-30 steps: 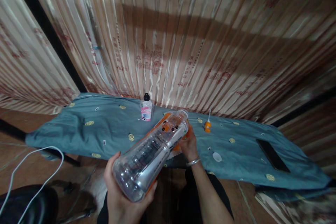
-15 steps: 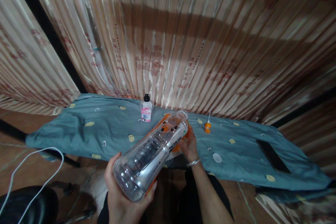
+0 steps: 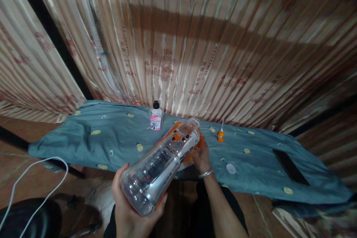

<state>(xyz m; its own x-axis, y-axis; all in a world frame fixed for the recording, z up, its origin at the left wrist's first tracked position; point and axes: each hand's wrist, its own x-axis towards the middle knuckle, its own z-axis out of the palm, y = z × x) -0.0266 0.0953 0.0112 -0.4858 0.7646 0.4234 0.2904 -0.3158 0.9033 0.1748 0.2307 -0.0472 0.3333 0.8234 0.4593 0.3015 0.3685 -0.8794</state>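
Observation:
I hold a large clear plastic bottle (image 3: 160, 165) tilted, its base toward me and its open neck pointing away over the table. My left hand (image 3: 128, 210) is wrapped round the bottle's base. My right hand (image 3: 201, 152) with a silver bangle is closed near the bottle's neck, against something orange (image 3: 187, 156) that lies mostly hidden behind the bottle. I cannot make out what the right fingers grip.
The table wears a teal cloth (image 3: 83, 141). On it stand a small bottle with a pink label and black cap (image 3: 156, 116), an orange nozzle with a white tube (image 3: 220, 134), a white disc (image 3: 230, 168) and a black phone (image 3: 290, 166). A striped curtain (image 3: 195, 44) hangs behind. A white cable (image 3: 36, 171) lies at left.

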